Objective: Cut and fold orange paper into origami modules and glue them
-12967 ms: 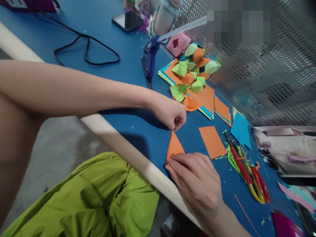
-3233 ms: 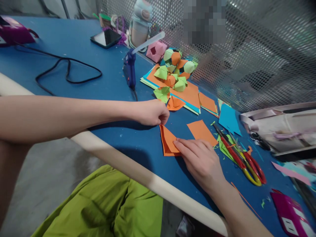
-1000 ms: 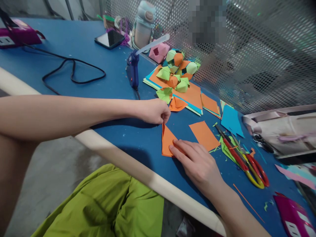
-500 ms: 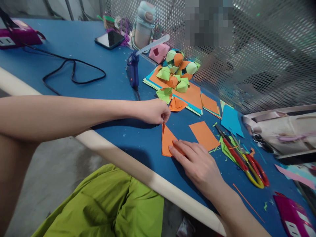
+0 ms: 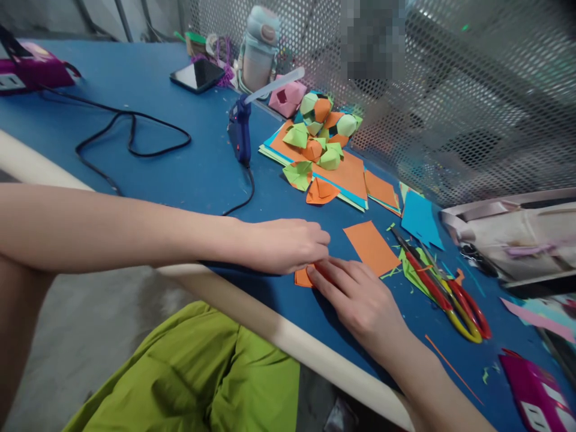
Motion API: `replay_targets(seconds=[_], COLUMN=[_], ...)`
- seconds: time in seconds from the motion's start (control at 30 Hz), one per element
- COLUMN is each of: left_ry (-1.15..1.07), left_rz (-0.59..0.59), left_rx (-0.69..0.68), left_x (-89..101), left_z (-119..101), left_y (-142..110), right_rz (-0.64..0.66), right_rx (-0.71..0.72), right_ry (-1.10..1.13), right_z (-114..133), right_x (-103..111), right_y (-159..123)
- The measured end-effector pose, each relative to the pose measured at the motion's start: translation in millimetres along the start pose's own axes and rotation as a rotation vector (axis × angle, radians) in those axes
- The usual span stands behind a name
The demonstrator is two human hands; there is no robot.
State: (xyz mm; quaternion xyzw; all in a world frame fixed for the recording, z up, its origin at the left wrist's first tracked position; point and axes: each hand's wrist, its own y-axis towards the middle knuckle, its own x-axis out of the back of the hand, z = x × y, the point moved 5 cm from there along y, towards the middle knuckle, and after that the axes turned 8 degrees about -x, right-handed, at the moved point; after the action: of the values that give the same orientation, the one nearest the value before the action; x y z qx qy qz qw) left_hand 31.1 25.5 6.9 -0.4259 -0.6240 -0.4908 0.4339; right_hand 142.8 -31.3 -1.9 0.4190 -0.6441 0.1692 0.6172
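A folded orange paper lies on the blue table near its front edge, mostly covered by my hands. My left hand lies over its upper part, fingers pressing down on it. My right hand rests flat with its fingertips on the paper's right side. A loose orange paper square lies just right of my hands.
A blue glue gun with a black cord stands behind. A stack of coloured sheets with folded orange and green paper pieces lies by the mesh wall. Scissors and scraps lie right. A phone and bottle stand far back.
My left hand has come down from the paper's top tip and now covers the folded paper. My right hand has stayed on it.
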Motion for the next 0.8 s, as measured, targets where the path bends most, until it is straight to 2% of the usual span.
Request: replay_targets(seconds=[0.17,0.33,0.53,0.6,0.7,0.8], left_ry=[0.088,0.148,0.12,0.066,0.095,0.007], left_rz=[0.09,0.103,0.146,0.113,-0.097,-0.192], left_rx=[0.022,0.068,0.261,0.312,0.401,0.307], left_x=[-10.6,-6.4,9.6,18.2,35.5,36.4], left_z=[0,-3,23,37,51,42], left_y=[0,0,-10,-13,-15,-9], right_rz=[0.003,-0.001,-0.006,-0.009,-0.03,-0.042], right_rx=[0.012,0.01,0.015,0.014,0.019,0.026], right_ry=[-0.009,-0.004,-0.016,-0.015,-0.016,-0.013], right_z=[1,1,1,1,1,2], right_x=[1,0,0,0,2,2], right_y=[1,-1,-2,-1,0,-1])
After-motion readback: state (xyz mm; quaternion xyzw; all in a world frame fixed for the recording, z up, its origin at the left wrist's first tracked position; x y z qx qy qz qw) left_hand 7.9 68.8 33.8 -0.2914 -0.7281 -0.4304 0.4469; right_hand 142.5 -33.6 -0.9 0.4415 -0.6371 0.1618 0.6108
